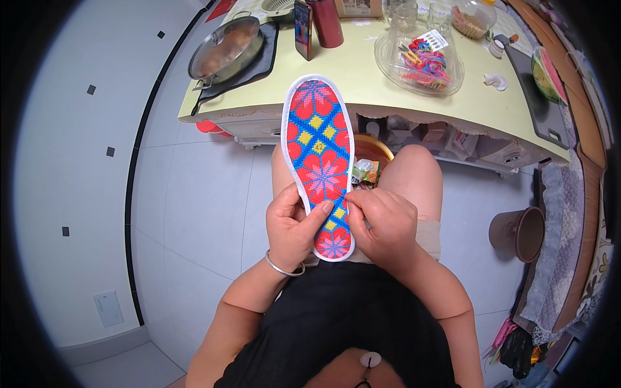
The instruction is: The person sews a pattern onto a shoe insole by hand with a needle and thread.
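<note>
An embroidered insole (pixel 323 171) with a white rim stands upright above my lap, covered in red and pink flowers, blue lattice and yellow diamonds. My left hand (pixel 291 223) grips its lower left side, thumb across the front and fingers behind. Against the insole's right edge, at the narrow waist, my right hand (pixel 381 223) is closed in a pinch. Whatever is between those right fingertips is too small to make out.
Ahead is a table (pixel 343 74) bearing a lidded pan (pixel 226 52), a propped phone (pixel 303 31), a red cylinder (pixel 327 24) and a clear plastic tray (pixel 388 68) of coloured thread (pixel 427 68). A bin (pixel 381 147) sits between my knees; a brown bucket (pixel 521 234) lies to the right.
</note>
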A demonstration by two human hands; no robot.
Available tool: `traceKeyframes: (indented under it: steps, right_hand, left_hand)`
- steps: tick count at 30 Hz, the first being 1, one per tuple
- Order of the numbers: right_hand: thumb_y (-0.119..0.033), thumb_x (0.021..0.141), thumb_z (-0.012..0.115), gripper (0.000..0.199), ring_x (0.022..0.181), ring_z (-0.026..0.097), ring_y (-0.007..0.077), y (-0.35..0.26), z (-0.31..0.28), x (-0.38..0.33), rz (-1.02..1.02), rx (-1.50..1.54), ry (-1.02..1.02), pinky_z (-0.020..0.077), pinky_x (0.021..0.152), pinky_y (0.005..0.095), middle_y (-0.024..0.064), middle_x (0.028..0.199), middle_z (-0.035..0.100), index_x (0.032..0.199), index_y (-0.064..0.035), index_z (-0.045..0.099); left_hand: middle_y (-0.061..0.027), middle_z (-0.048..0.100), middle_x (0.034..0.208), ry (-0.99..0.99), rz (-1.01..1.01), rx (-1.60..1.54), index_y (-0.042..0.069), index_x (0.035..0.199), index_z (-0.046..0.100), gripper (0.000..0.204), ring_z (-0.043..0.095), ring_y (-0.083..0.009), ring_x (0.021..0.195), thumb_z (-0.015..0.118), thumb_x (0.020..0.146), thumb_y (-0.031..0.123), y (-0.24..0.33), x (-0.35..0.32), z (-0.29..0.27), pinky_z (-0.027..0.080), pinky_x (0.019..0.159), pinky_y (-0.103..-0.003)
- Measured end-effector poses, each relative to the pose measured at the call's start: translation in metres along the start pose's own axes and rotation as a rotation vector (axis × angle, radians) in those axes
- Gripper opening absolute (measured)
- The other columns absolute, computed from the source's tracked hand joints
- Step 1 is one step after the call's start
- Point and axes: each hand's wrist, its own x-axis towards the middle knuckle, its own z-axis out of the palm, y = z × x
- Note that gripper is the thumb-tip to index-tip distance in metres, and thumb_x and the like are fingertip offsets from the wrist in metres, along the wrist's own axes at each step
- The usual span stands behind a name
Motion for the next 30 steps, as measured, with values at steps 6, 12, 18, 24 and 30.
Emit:
traceKeyframes:
  steps: [6,12,18,24,30]
  right_hand:
    - [-0.003,0.072,0.064,0.010,0.055,0.055,0.0237,0.000,-0.004,0.000,0.009,-0.027,-0.024,0.0434,0.049,0.0346,0.0074,0.062,0.051,0.081,-0.0039,0.058]
    - [-0.005,0.071,0.065,0.013,0.058,0.055,0.0236,-0.002,-0.007,-0.001,-0.001,-0.088,-0.074,0.0438,0.050,0.0341,0.0068,0.063,0.050,0.081,-0.0039,0.057]
    - [-0.006,0.070,0.065,0.014,0.059,0.055,0.0239,-0.002,-0.004,-0.002,-0.018,-0.102,-0.089,0.0440,0.050,0.0343,0.0076,0.064,0.050,0.081,-0.0030,0.056]
    - [-0.005,0.073,0.065,0.012,0.059,0.055,0.0233,0.005,0.003,-0.009,-0.014,-0.087,-0.071,0.0437,0.050,0.0343,0.0075,0.065,0.052,0.082,-0.0027,0.057]
    - [-0.006,0.075,0.065,0.009,0.059,0.056,0.0230,0.002,-0.007,-0.011,0.026,-0.101,-0.042,0.0438,0.050,0.0343,0.0074,0.066,0.054,0.080,-0.0037,0.058]
  left_hand:
    - [-0.0110,0.064,0.104,-0.006,-0.005,0.017,-0.007,0.111,0.056,0.026,0.062,-0.0134,0.093,0.061,0.085,-0.006,0.000,0.000,0.002,0.051,0.082,-0.027]
    - [-0.0076,0.062,0.081,-0.012,0.245,0.489,-0.004,0.099,0.061,0.020,0.056,-0.0129,0.070,0.067,0.080,-0.002,-0.004,0.000,0.000,0.046,0.063,-0.025]
    - [-0.0083,0.054,0.069,0.003,0.385,0.642,-0.003,0.089,0.062,0.015,0.047,-0.0149,0.058,0.070,0.076,0.001,-0.009,0.001,0.003,0.038,0.052,-0.026]
    - [-0.0072,0.057,0.072,-0.017,0.348,0.553,-0.003,0.091,0.062,0.016,0.049,-0.0133,0.059,0.069,0.077,0.000,-0.020,0.000,0.001,0.039,0.052,-0.025]
    - [-0.0069,0.061,0.081,0.058,0.241,0.428,-0.004,0.098,0.061,0.020,0.056,-0.0110,0.072,0.068,0.080,-0.001,-0.021,-0.001,0.001,0.046,0.062,-0.024]
